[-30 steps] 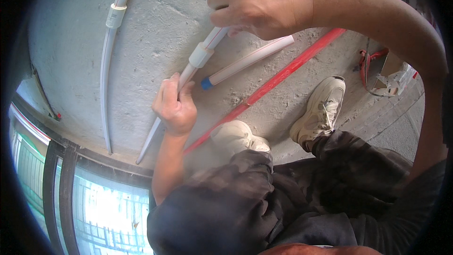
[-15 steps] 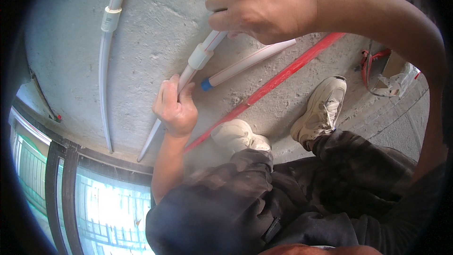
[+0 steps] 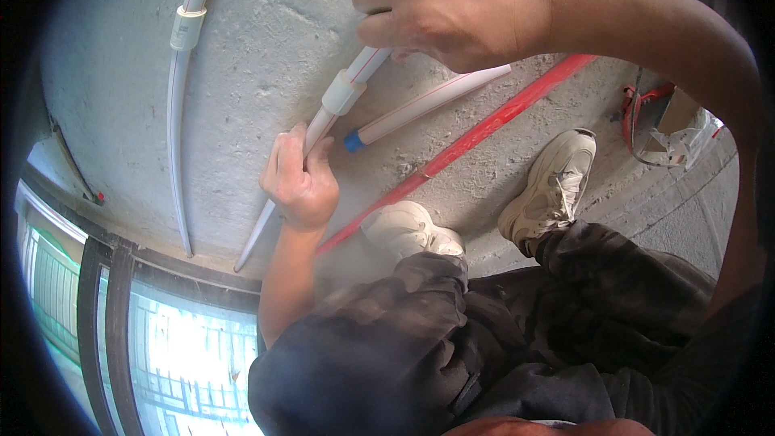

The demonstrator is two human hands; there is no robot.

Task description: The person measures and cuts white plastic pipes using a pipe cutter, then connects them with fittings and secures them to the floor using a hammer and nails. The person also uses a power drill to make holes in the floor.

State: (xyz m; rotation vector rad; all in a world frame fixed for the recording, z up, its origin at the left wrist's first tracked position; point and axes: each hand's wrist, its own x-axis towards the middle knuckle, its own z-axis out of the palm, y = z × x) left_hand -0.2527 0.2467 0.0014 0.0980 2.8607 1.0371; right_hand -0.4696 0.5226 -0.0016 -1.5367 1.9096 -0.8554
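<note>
We counted three white pipes (image 3: 436, 105), two collars (image 3: 186, 28) and one red pipe (image 3: 484, 131); our left hand (image 3: 300, 182) and right hand (image 3: 460, 10) both gripped the middle white pipe (image 3: 368, 64), its collar (image 3: 343, 92) between them.

Bldg site: conc. floor (image 3: 262, 48), pipes (image 3: 369, 63)

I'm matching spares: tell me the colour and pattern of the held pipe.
The pipe is white, thinly striped with red; the head view shows it best.

Passage is free over concrete (image 3: 246, 105) between the leftmost pipe (image 3: 175, 121) and held pipe (image 3: 368, 64); the blue-tipped pipe (image 3: 436, 104) obstructs rightward.
</note>
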